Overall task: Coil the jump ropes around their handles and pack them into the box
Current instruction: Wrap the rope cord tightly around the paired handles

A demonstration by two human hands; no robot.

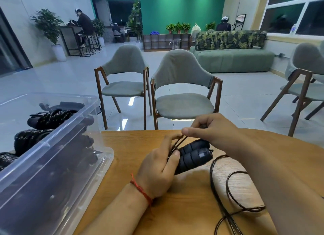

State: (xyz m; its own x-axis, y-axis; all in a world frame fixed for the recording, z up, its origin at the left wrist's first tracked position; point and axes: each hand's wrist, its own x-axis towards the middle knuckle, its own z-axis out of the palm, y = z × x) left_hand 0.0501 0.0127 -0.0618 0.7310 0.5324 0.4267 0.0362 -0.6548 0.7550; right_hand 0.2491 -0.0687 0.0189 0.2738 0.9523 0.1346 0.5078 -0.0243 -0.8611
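Slack rope (211,175) trails over bench (184,208) beside my right arm, free for winding. I see left grip (157,168) clenching both handles (194,154) together; right grip (210,129) pinches rope above them. Open box (52,173) at left, coils inside.

Two black ribbed foam handles (192,156) side by side, tilted, just right of the clear open plastic box (52,164), thin black rope (211,178) strands off their far end, rest in loose loops further right; coiled black speckled ropes (50,118) inside the box.
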